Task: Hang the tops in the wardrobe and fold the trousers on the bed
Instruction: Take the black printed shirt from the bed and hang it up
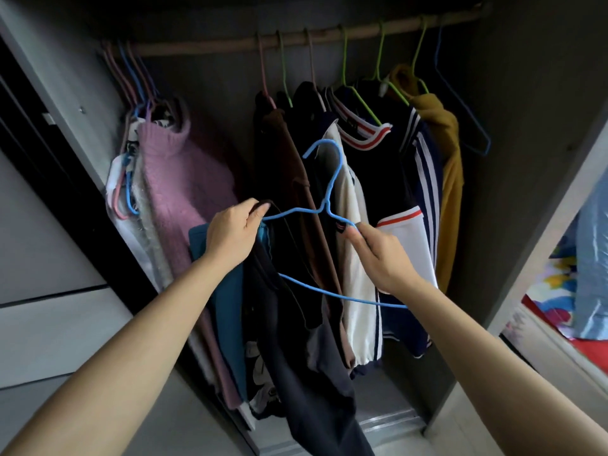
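A blue wire hanger [329, 182] is held up in front of the open wardrobe, below its wooden rail [296, 39]. My left hand [232, 233] pinches the neck of a dark top [309, 373] against the hanger's left shoulder. The top hangs down from there in loose folds. My right hand [381, 255] grips the hanger's right shoulder wire. The hanger's hook points up and left, well below the rail.
Several tops hang on the rail: a pink sweater [184, 179] at left, brown, white, navy striped and mustard ones to the right. An empty blue hanger [473, 126] hangs at far right. A bed with colourful bedding [566, 291] shows past the wardrobe's right wall.
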A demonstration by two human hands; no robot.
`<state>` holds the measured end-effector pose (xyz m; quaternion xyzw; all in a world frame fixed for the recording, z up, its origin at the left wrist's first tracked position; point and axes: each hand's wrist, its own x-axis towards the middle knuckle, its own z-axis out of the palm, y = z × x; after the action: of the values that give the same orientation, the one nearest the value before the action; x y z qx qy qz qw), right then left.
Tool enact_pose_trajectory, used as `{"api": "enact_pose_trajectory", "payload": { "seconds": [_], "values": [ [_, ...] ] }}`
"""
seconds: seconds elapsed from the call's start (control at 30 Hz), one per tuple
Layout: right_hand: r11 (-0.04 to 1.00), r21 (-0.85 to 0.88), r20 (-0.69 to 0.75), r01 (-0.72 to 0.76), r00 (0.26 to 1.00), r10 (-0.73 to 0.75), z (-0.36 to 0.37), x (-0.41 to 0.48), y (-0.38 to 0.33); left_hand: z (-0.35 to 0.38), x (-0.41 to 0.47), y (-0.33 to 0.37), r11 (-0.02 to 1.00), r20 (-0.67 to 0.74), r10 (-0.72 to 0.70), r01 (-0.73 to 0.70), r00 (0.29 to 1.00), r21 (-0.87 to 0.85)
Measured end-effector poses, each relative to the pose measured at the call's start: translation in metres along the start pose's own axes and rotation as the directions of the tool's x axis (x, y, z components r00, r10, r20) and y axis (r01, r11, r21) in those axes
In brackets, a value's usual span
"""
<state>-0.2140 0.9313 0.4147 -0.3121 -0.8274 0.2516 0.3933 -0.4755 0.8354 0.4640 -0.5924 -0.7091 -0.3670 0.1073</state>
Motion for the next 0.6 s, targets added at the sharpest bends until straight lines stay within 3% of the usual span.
{"api": "enact_pose_trajectory", "payload": {
  "seconds": [0.23,0.37,0.43,0.5,0.57,0.6],
  "values": [
    [0.980,-0.179,0.122,0.091,0.990,-0.070,0.018,0.002,-0.026,0.017,0.011,0.051,0.994,0.061,0.039,-0.033,0.997,-0.106],
    [0.965,-0.248,0.049,0.091,0.995,-0.081,0.017,-0.003,-0.021,0.019,0.011,0.046,0.999,0.050,0.030,-0.028,0.998,-0.038],
    [0.918,-0.374,-0.115,0.128,0.976,-0.183,0.019,-0.012,-0.014,0.018,0.012,0.043,1.000,0.012,0.026,-0.026,1.000,-0.011],
    [0.856,-0.456,-0.229,0.243,0.898,-0.377,0.024,-0.025,-0.008,0.018,0.015,0.040,1.000,-0.025,0.017,-0.016,1.000,0.004],
    [0.813,-0.413,-0.159,0.410,0.847,-0.508,0.033,-0.036,-0.004,0.018,0.019,0.039,1.000,-0.048,0.001,0.001,0.999,0.023],
    [0.822,-0.362,-0.059,0.439,0.870,-0.490,0.038,-0.040,-0.003,0.019,0.021,0.039,1.000,-0.059,-0.001,0.003,0.998,0.028]
  ]
}}
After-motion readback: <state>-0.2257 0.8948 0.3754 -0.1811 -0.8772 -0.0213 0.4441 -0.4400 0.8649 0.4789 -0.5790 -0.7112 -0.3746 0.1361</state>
